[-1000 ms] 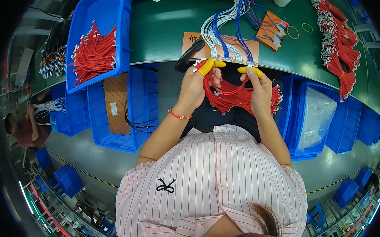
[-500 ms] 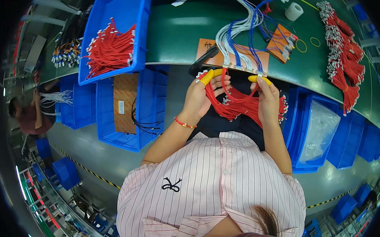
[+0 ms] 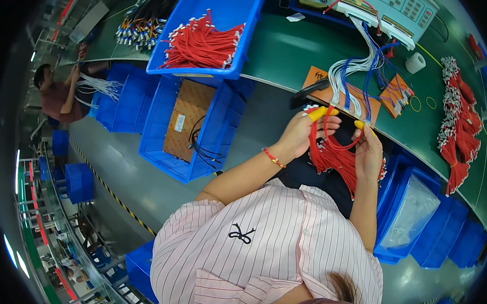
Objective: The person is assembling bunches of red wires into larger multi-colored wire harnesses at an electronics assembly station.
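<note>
Red connector cable (image 3: 342,148) loops from the left hand (image 3: 307,131), gripping one end, to the right hand (image 3: 369,152), apparently pinching the other. Exact contact is unclear.

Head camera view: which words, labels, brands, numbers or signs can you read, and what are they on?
Orange board: dark written characters, which I won't copy.
Pale instrument: panel markings, too small to read.
White label on the brown cardboard: too small to read.
Striped shirt: black bow-shaped emblem, no words.
</note>
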